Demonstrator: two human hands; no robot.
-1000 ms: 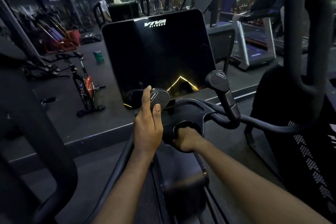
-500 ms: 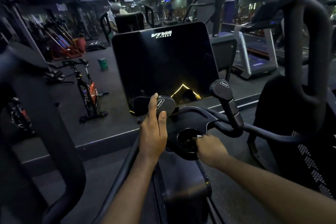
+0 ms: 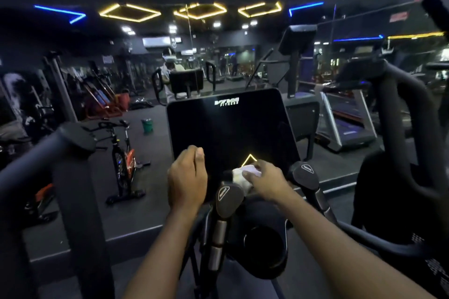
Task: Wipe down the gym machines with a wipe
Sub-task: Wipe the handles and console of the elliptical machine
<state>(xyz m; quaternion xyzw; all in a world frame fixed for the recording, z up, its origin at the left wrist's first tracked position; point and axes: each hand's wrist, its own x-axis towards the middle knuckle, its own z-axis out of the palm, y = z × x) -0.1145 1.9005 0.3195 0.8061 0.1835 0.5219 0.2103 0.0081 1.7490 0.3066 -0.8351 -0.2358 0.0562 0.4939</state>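
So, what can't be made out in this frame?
Head view only:
- Left grip: its back hides the fingers; whether it holds the screen edge is unclear.
- Wipe: largely covered by the right grip.
- Logo: blurred.
- Cup holder: interior too dark.

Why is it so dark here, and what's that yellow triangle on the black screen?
Head view: dim room, lit mainly by yellow and blue ceiling strips; the triangle on the glossy console screen looks like their reflection, not a display; the wide lens bends the frame's edges; the white wipe in the right hand is slightly blurred.
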